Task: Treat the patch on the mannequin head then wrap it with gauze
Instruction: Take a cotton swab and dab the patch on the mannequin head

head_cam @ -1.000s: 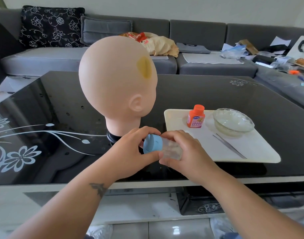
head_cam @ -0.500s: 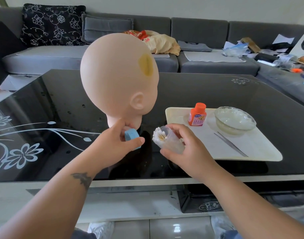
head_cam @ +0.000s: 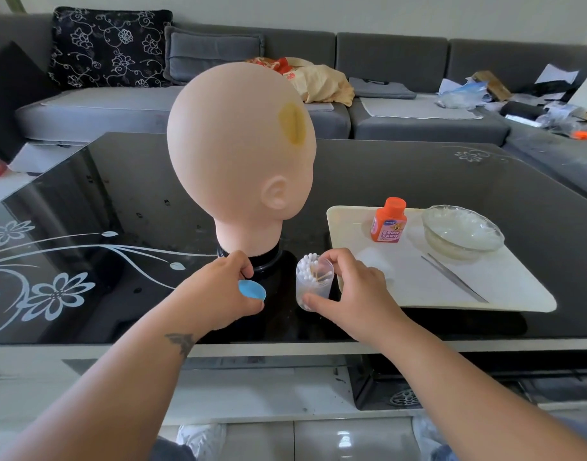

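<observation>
**Swab jar open, treatment about to begin**

Black glass tabletop (head_cam: 401,168) in front of a grey sofa (head_cam: 385,58) carries the mannequin head (head_cam: 232,154), upright on its dark stand, its yellowish patch (head_cam: 291,125) untreated and unwrapped. The right hand (head_cam: 355,287) curls around a clear jar of cotton swabs (head_cam: 313,282), standing on the table just left of the white tray (head_cam: 485,294). The left hand (head_cam: 218,294) pinches the blue lid (head_cam: 252,290) close beside it. On the tray sit an orange bottle (head_cam: 389,221), a glass bowl (head_cam: 461,231) and tweezers (head_cam: 453,277). This looks like the preparation step. Next, the lid likely needs setting down so free fingers can draw out one swab and wet it from the bottle. No gauze is plainly visible; it may lie in the bowl.
</observation>
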Tool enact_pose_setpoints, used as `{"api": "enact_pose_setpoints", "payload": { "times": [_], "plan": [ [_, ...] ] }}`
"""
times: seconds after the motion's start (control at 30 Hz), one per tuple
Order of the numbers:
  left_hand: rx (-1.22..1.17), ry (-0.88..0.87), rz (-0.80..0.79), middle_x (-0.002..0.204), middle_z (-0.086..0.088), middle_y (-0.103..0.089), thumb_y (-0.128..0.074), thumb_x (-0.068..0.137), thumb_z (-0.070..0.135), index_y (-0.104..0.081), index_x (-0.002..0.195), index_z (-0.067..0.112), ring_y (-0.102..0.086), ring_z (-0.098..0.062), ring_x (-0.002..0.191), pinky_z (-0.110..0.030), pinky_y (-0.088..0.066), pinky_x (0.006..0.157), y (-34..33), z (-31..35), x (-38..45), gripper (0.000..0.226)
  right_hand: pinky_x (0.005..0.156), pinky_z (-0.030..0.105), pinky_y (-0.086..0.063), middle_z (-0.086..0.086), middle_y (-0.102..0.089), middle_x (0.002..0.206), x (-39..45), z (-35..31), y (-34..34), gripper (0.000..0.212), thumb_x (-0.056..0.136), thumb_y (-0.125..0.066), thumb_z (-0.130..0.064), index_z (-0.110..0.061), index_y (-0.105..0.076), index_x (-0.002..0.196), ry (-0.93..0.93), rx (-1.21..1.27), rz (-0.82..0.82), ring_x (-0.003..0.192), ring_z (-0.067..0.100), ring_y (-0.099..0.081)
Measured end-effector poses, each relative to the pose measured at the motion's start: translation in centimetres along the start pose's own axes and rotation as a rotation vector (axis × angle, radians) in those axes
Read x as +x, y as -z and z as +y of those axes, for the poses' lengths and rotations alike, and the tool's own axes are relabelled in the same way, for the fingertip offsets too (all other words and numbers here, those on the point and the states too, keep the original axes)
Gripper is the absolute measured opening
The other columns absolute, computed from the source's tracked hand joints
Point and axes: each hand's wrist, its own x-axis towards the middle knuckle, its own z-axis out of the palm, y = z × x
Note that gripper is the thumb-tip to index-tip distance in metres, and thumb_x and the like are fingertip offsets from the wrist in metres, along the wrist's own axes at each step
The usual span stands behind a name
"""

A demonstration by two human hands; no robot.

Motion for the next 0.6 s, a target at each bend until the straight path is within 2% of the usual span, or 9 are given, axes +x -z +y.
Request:
{"api": "enact_pose_setpoints", "payload": {
  "times": [0.07,0.1,0.17,0.2,0.27,0.4,0.6],
  "plan": [
    [0.002,0.006,-0.029,0.094,0.015,-0.049,-0.072,0.073,0.042,-0.046,0.103,0.03,-0.052,-0.006,0.071,-0.023,-0.046,0.057,-0.1,0.0,0.1,0.042,0.103,0.039,-0.027,-0.015,-0.054,0.112,0.1,0.2,-0.1,0.047,0.076,-0.067,-0.049,-0.035,-0.039,0.112,0.0,-0.03,-0.002,0.082,-0.003,-0.027],
    [0.01,0.009,-0.042,0.096,0.014,-0.049,-0.071,0.074,0.041,-0.046,0.108,0.029,-0.053,-0.007,0.074,-0.023,-0.048,0.059,-0.1,-0.1,0.1,0.044,0.11,0.041,-0.019,-0.014,-0.056,0.116,0.2,0.2,-0.1,0.047,0.077,-0.067,-0.047,-0.035,-0.038,0.112,0.002,-0.046,-0.013,0.087,-0.005,-0.026],
    [0.026,0.007,-0.048,0.107,0.013,-0.048,-0.071,0.074,0.043,-0.046,0.119,0.03,-0.054,-0.01,0.086,-0.025,-0.047,0.069,-0.3,-0.1,0.1,0.053,0.116,0.042,-0.006,-0.013,-0.057,0.121,0.2,0.1,0.0,0.046,0.078,-0.067,-0.047,-0.036,-0.037,0.111,0.003,-0.067,-0.034,0.101,0.002,-0.036],
    [0.01,-0.003,-0.031,0.114,0.012,-0.047,-0.071,0.074,0.046,-0.045,0.124,0.031,-0.053,-0.012,0.096,-0.025,-0.045,0.075,-0.4,0.0,0.2,0.058,0.116,0.043,-0.004,-0.014,-0.057,0.121,0.2,0.1,0.0,0.045,0.078,-0.067,-0.047,-0.036,-0.037,0.11,0.003,-0.071,-0.04,0.106,0.006,-0.042],
    [-0.094,-0.066,0.027,0.122,0.013,-0.046,-0.071,0.072,0.054,-0.046,0.127,0.032,-0.049,-0.008,0.107,-0.023,-0.039,0.083,-0.7,0.5,0.1,0.065,0.117,0.044,-0.005,-0.015,-0.057,0.118,0.1,-0.1,0.0,0.046,0.077,-0.068,-0.049,-0.036,-0.039,0.11,0.01,-0.087,-0.043,0.112,0.009,-0.047],
    [-0.291,-0.226,0.095,0.119,0.022,-0.047,-0.068,0.063,0.066,-0.046,0.128,0.036,-0.046,0.004,0.108,-0.015,-0.034,0.083,-1.6,2.5,-0.3,0.074,0.114,0.047,-0.014,-0.015,-0.056,0.115,0.2,-0.1,-0.2,0.05,0.075,-0.068,-0.055,-0.034,-0.044,0.114,0.018,-0.125,-0.018,0.109,0.009,-0.046],
    [-0.339,-0.28,0.14,0.116,0.024,-0.05,-0.072,0.069,0.052,-0.046,0.129,0.034,-0.048,0.008,0.105,-0.004,-0.033,0.078,-3.0,3.9,-0.1,0.068,0.115,0.045,-0.015,-0.011,-0.059,0.116,0.2,-0.2,-0.4,0.054,0.074,-0.071,-0.052,-0.029,-0.047,0.117,0.036,-0.165,0.014,0.112,0.012,-0.05]
  ]
}}
